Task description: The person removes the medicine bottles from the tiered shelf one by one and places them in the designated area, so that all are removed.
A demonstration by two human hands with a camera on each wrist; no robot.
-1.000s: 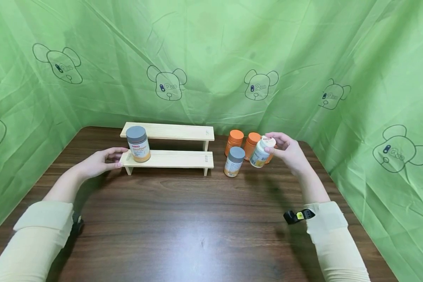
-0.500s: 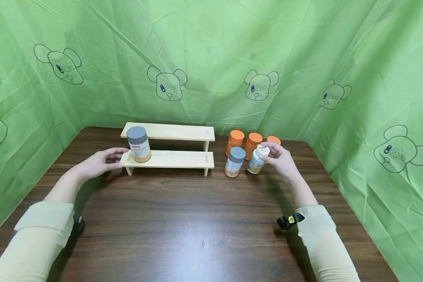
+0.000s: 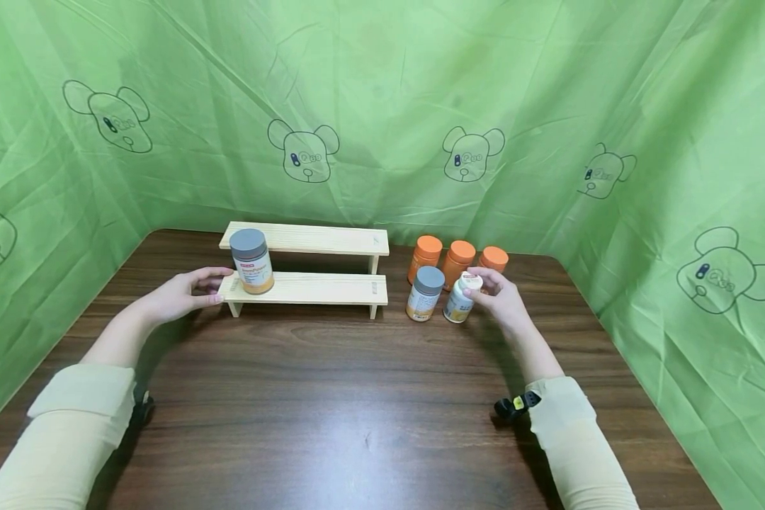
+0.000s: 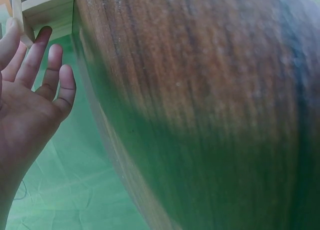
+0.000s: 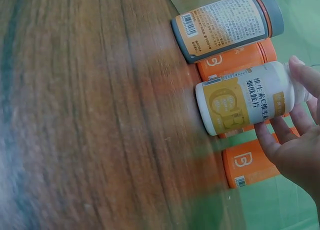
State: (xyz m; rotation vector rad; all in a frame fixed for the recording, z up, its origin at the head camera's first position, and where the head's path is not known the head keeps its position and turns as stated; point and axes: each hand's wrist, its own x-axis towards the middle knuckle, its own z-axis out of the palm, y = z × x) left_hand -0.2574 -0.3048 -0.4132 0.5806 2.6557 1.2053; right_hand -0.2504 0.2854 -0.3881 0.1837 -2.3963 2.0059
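My left hand (image 3: 181,294) is at the left end of the two-tier wooden shelf (image 3: 331,287), with thumb and forefinger pinching the end of the lower board; its other fingers (image 4: 52,72) are bent loosely. On that board, close to the hand, stands a grey-capped supplement bottle (image 3: 251,262). My right hand (image 3: 500,301) holds a white pill bottle (image 3: 460,301) near its cap, thumb on one side and fingers on the other. In the right wrist view the white bottle (image 5: 245,97) appears upright with its base at the tabletop. Left of it stands another grey-capped bottle (image 3: 424,294).
Behind the white bottle stand three orange-capped bottles, left (image 3: 424,256), middle (image 3: 459,261) and right (image 3: 494,259). Everything is on a dark wooden table (image 3: 331,397). A green cloth (image 3: 382,92) closes off the back and sides.
My right hand has brought the white pill bottle down, left and nearer to me, uncovering the right orange-capped bottle. The left hand and the shelf have stayed put.
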